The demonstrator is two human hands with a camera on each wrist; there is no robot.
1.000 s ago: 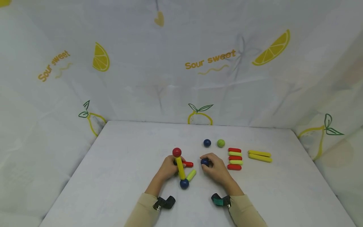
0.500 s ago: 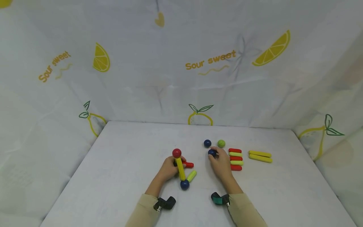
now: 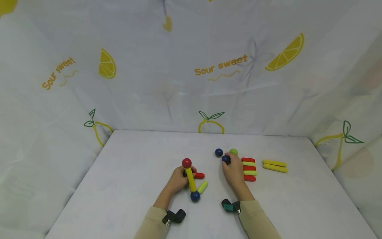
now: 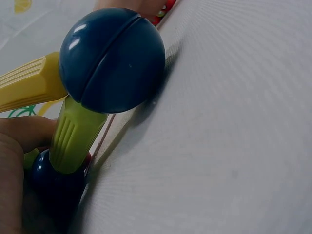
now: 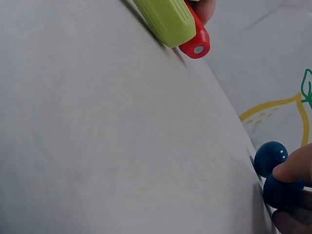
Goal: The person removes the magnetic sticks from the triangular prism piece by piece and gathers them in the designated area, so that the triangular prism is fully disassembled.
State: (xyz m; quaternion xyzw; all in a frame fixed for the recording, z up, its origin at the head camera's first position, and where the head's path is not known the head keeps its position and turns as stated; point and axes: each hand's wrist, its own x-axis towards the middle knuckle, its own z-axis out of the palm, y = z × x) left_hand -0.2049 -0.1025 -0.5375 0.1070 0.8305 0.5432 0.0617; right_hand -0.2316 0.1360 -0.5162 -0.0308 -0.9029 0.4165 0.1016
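L hand (image 3: pixel 177 181) grips rod-&-ball frame (image 3: pixel 190 180), approx. mid-table (image 3: pixel 140 159); red ball (image 3: pixel 186 163) on top, blue ball (image 3: pixel 195 196) at near corner. R hand (image 3: pixel 234 170) pinches loose blue ball (image 3: pixel 225 159), w/ 2nd blue ball (image 3: pixel 219 152) & green ball (image 3: pixel 234 151) just beyond. Red/lime short rods (image 3: pixel 249 168) to R.

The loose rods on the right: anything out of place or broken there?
Barely. The two yellow rods splay slightly at their right ends, while the red rods and green rods, partly hidden by the right hand, lie nearly parallel. I see no damage.
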